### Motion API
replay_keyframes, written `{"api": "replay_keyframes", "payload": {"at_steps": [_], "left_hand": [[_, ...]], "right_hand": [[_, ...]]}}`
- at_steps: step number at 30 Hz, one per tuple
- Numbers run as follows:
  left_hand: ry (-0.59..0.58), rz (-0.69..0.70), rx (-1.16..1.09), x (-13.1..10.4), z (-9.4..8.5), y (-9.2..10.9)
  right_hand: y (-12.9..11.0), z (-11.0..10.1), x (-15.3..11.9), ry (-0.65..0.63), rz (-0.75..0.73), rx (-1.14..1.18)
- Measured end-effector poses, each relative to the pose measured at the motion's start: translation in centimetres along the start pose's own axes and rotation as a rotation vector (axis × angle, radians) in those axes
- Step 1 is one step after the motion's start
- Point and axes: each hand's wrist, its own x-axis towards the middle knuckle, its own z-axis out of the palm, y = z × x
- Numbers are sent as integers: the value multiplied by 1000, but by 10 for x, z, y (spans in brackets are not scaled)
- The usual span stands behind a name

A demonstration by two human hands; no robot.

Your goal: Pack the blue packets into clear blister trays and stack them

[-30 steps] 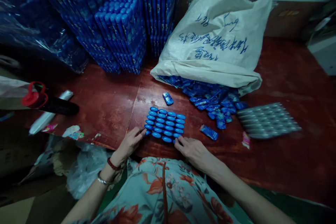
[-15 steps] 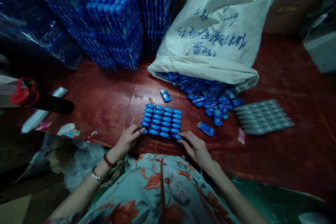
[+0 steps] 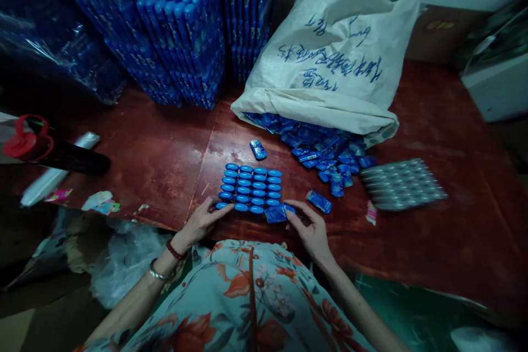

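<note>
A block of small blue containers stands on end in tight rows, glossy rounded ends up. My left hand is at its near left corner, with thumb and fingers closed about a corner container. At the near right corner, my right hand grips a labelled blue container, tipped so that its flat printed face shows. Just right of that hand, a loose blue container lies flat. Another loose container lies beyond the block.
A white woven sack spills a pile of blue containers. To the right lies a clear ridged plastic tray stack. Tall stacks of blue containers stand at back left. A red-lidded bottle lies on the red-brown table.
My right hand has tipped the near right corner container, so its printed face now shows. My left hand stays at the left corner. The view has shifted slightly.
</note>
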Motion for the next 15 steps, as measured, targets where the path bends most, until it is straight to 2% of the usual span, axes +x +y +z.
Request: {"api": "replay_keyframes", "payload": {"at_steps": [3,6,9,12,15], "left_hand": [[78,-104,-69,-2,6,-1],[54,-172,-122,1,2,-5],[74,-198,-207,7,-5,-5],[257,-361,-308,12,-8,1],[428,-563,-359,13,-7,11]], "right_hand": [[16,1,-7,54,-44,-123],[25,3,-10,113,-60,-219],[25,7,-8,90,-77,-303],[21,10,-4,56,-27,-299],[23,9,-2,-31,112,-154]]}}
